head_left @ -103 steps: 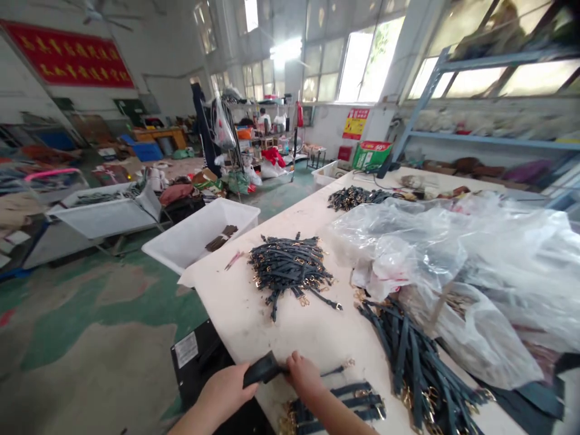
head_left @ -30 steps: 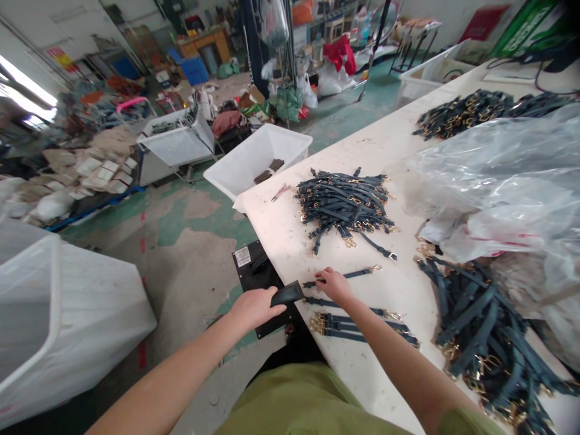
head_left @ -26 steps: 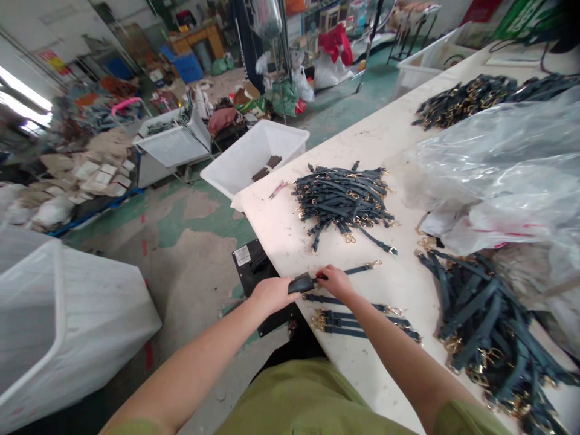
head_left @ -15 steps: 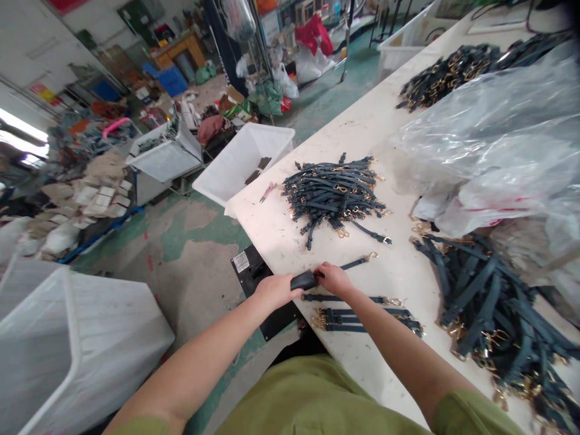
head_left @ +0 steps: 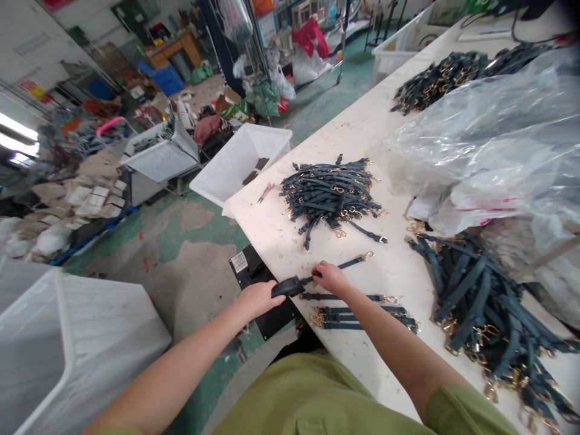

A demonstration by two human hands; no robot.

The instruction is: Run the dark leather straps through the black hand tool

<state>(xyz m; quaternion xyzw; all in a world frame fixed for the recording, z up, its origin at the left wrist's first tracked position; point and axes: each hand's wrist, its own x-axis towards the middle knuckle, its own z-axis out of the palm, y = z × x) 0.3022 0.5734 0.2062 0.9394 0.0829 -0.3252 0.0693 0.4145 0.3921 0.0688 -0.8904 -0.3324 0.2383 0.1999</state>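
Note:
My left hand (head_left: 254, 298) is closed round a black, wedge-shaped tool (head_left: 287, 287) at the near edge of the white table (head_left: 281, 232). My right hand (head_left: 330, 277) pinches one dark blue strap (head_left: 348, 263) with a gold clasp, and the tool's tip meets the strap's end. A few similar straps (head_left: 357, 315) lie flat just beside my right wrist. A heap of straps (head_left: 330, 195) sits further up the table. A bigger pile of longer straps (head_left: 484, 302) spreads on the right.
Clear plastic bags (head_left: 493, 139) cover the table's right side, with another strap heap (head_left: 446, 71) beyond. A white bin (head_left: 235, 166) stands off the table's far corner, a large white tub (head_left: 67, 356) at my left, a black box (head_left: 254, 278) under the table edge.
The view has tilted down from the hall to the table. My left hand has drawn the tool slightly leftward away from my right hand, which still holds the strap.

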